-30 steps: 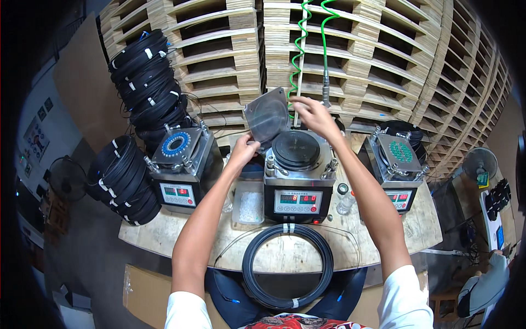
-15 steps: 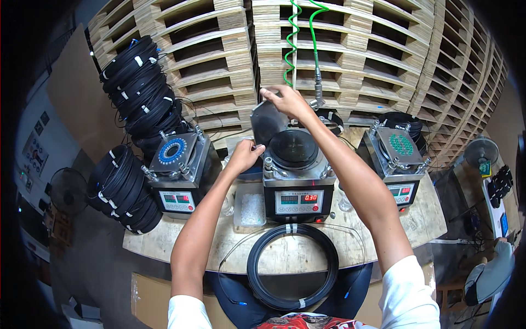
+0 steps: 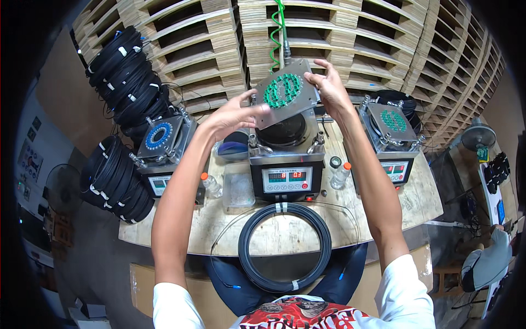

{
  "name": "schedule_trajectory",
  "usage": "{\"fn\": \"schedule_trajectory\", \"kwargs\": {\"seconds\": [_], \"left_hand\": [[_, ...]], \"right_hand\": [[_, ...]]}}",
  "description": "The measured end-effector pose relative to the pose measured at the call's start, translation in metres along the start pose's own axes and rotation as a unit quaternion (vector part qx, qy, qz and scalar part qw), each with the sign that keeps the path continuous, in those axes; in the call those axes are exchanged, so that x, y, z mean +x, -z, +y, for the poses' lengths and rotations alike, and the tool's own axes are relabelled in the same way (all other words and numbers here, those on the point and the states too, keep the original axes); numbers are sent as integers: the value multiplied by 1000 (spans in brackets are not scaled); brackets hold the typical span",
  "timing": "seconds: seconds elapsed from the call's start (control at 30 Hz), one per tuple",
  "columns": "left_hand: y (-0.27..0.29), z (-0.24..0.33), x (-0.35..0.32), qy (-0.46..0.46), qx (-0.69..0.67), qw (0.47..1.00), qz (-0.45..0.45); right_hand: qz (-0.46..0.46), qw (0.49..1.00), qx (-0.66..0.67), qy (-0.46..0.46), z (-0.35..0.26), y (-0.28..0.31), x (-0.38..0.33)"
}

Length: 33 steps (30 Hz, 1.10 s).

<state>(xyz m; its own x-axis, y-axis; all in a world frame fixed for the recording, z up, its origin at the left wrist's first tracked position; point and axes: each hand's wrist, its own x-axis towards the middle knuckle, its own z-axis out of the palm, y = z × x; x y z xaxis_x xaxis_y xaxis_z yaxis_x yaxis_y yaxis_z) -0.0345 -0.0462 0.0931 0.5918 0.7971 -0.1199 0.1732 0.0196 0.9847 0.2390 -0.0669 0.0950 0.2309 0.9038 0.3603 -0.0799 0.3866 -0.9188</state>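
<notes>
- The square grey metal fixture plate with a ring of green connectors is off its seat: it is held tilted in the air, just above the middle grey polishing machine with a red digital readout, whose round black pad lies bare beneath it.
- By my judgement the job stands about midway: the plate is lifted free but rests nowhere yet, neither on the machine nor on the round wooden counter.
- The two side machines look closed: the left machine with a blue-ringed plate and the right machine with a green-studded plate both carry their plates flat on top.
- A black coil of cable with white ties lies on the counter's near edge, untouched.
- The left hand has its grip closed on the plate's lower left edge, fingers spread along it.
- The right hand has its grip pinching the plate's upper right corner.
</notes>
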Motion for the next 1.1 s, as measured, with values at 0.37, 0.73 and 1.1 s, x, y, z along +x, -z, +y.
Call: {"fn": "schedule_trajectory", "kwargs": {"seconds": [0.37, 0.73, 1.1], "left_hand": [[-9, -57, 28, -32, -108, 984, 138], [1, -98, 44, -75, 42, 983, 163], [7, -94, 41, -88, 355, 908, 204]], "right_hand": [[-36, 991, -42, -120, 61, 31, -33], [-22, 971, -228, -61, 93, 40, -32], [-26, 967, -247, -53, 106, 47, -36]]}}
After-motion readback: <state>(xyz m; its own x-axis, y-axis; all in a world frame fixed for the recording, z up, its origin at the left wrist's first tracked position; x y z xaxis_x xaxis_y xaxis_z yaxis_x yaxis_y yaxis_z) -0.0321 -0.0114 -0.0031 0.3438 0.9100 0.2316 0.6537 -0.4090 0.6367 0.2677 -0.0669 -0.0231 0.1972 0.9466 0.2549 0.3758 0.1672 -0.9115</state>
